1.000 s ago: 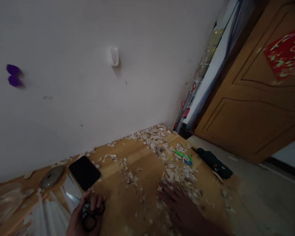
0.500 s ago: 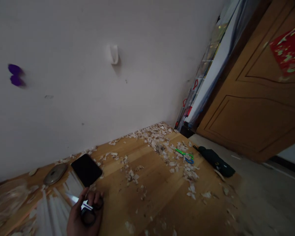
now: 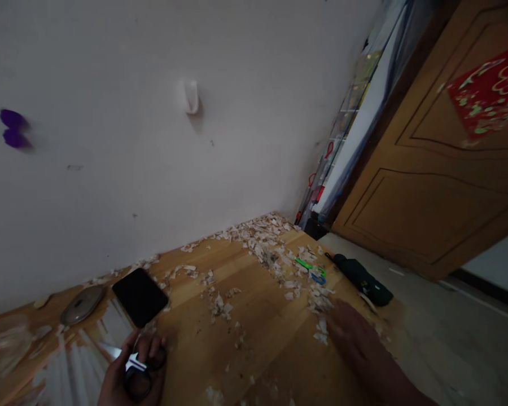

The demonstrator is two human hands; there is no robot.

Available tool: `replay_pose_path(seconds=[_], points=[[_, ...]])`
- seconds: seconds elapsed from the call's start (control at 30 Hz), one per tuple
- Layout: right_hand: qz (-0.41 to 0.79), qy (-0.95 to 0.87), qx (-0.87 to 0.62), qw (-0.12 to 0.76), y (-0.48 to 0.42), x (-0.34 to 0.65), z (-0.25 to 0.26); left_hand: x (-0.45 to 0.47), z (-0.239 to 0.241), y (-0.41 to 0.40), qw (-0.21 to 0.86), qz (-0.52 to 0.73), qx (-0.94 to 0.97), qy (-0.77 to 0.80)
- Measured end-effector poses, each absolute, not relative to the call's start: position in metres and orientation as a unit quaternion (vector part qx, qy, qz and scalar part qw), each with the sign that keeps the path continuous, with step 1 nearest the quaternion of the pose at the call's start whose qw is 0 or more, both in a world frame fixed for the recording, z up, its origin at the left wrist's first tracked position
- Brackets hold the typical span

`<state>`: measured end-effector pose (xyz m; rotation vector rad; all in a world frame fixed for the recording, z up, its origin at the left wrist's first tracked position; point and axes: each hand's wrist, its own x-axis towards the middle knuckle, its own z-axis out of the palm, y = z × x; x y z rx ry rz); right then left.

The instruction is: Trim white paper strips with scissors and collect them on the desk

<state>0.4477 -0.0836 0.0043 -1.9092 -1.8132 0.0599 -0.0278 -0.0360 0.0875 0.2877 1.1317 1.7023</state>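
My left hand [image 3: 129, 369] is closed round black-handled scissors [image 3: 140, 372] at the bottom left, just below a black phone [image 3: 140, 296] lying on the wooden table [image 3: 254, 344]. My right hand [image 3: 358, 338] lies over the table at the right, blurred by motion, with its fingers reaching towards pale scraps [image 3: 319, 304] scattered there. It appears to hold nothing. Many more pale scraps [image 3: 262, 237] lie along the far side of the table by the white wall.
Small green and blue scissors [image 3: 313, 269] lie among the scraps. A dark folded umbrella [image 3: 359, 279] rests at the table's right edge. A grey oval object [image 3: 82, 304] sits left of the phone, with white strips [image 3: 74, 366] beside it. A wooden door [image 3: 440, 180] stands at right.
A second ago my right hand lay on the scraps in the middle. It left the view, with fewer scraps there, and is now back further right. My left hand still holds the scissors.
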Motion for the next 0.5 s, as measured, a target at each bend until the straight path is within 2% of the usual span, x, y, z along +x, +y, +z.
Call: replay_pose_path(seconds=[0.2, 0.4, 0.5], points=[[0.023, -0.695, -0.693, 0.19, -0.001, 0.404, -0.016, -0.027, 0.088, -0.027, 0.52, 0.713, 0.107, 0.458], [0.02, -0.681, -0.676, 0.28, 0.082, 0.354, 0.004, -0.024, 0.091, -0.032, 0.532, 0.71, 0.099, 0.45], [0.071, -0.696, -0.663, 0.265, 0.116, 0.328, 0.009, -0.027, 0.09, -0.03, 0.546, 0.701, 0.096, 0.45]])
